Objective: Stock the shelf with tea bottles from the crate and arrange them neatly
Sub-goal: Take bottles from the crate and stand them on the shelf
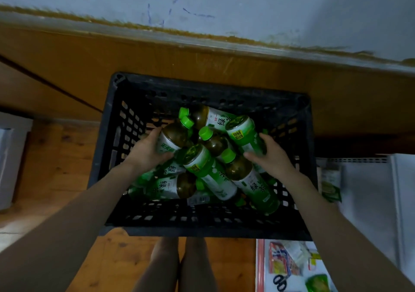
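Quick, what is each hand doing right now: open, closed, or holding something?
Left hand: holds the left-side green tea bottle.
Right hand: holds the right-side green tea bottle.

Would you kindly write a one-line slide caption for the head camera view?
The left hand grips the left tea bottle, right hand the right tea bottle, amid a jumble in the black crate.

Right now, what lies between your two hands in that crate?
In the head view, a green-capped bottle and a base-up bottle lie jumbled in the black crate between the left hand and right hand.
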Motion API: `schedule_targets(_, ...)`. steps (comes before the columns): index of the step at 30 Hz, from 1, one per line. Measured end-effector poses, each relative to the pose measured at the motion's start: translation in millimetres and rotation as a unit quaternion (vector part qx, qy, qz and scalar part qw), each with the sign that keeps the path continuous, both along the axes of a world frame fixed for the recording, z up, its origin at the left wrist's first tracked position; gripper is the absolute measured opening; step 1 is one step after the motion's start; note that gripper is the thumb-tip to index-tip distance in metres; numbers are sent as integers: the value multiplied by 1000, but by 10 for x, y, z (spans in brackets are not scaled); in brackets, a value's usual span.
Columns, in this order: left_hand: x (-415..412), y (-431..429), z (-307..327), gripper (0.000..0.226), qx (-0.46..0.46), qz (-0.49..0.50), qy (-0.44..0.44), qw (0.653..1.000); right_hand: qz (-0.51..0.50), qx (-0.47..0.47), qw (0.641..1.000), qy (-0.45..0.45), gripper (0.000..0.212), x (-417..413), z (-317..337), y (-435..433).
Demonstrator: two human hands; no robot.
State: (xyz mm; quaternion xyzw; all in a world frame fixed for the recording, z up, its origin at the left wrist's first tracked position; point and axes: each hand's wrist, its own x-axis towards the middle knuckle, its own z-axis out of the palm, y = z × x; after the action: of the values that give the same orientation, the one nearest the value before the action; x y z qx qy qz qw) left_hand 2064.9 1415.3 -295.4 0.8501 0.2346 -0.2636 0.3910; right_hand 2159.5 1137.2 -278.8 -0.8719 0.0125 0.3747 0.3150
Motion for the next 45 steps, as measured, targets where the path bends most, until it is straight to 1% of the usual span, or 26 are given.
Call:
schedule_targets(2, -4, -15, -38, 82, -20, 16, -1, 1000, -17, 12, 1000, 4, 74, -5, -89, -7)
schedule_targets(4, -7, 9, -79, 84, -64, 40, 1, 997, -29, 17, 999, 1, 72, 1, -149, -10)
schedule_targets(7, 1, 48, -104, 86, -114, 67, 5, 991, -27, 27, 999, -9, 64, 7, -192, -7)
schedule_targets(9, 3, 28, -68, 83, -109, 74, -5, 991, -11, 26, 999, -34, 59, -20, -183, -3)
schedule_targets(13, 6, -14, 186, 82, -82, 49, -66, 993, 6, 15, 993, -116, 56, 10, 31, -32)
schedule_targets(17, 105, -36, 765, 85, -66, 32, -142, 987, 19, 24, 983, -179, 58, 91, 573, -18)
schedule_targets(19, 155, -97, 1086, 85, -71, 28, -169, 983, 1, 27, 980, -198, 57, 40, 852, -29)
schedule_targets(23, 210, -326, 1592, 85, -81, -10, -216, 973, -81, 43, 975, -202, 47, -251, 1329, -177)
schedule_targets(26, 247, -577, 1891, 85, -89, -44, -240, 966, -156, 40, 968, -190, 47, -514, 1673, -413)
schedule_targets(28, 276, -784, 2062, 84, -105, -58, -254, 960, -187, 40, 960, -203, 47, -702, 1925, -622)
schedule_targets(29, 285, -905, 2152, 84, -115, -62, -262, 956, -194, 33, 956, -219, 44, -807, 2062, -739)
schedule_targets(32, 263, -1330, 2502, 80, -135, -85, -289, 944, -216, 5, 938, -270, 33, -1139, 2510, -1120)
schedule_targets(35, 173, -1816, 2876, 76, -163, -126, -325, 923, -251, -19, 916, -313, 33, -1522, 2956, -1519)
schedule_targets(38, -29, -2302, 3214, 72, -203, -158, -349, 901, -295, -30, 887, -354, 25, -2005, 3373, -1870)
schedule_targets(40, -201, -2612, 3419, 70, -234, -166, -354, 890, -314, -34, 872, -374, 24, -2359, 3636, -2073)
schedule_targets(43, -498, -3039, 3735, 70, -280, -168, -362, 873, -325, -38, 859, -395, 15, -2870, 4044, -2330)
schedule_targets(45, -695, -3307, 3949, 69, -310, -170, -374, 858, -341, -33, 846, -409, 17, -3147, 4283, -2497)
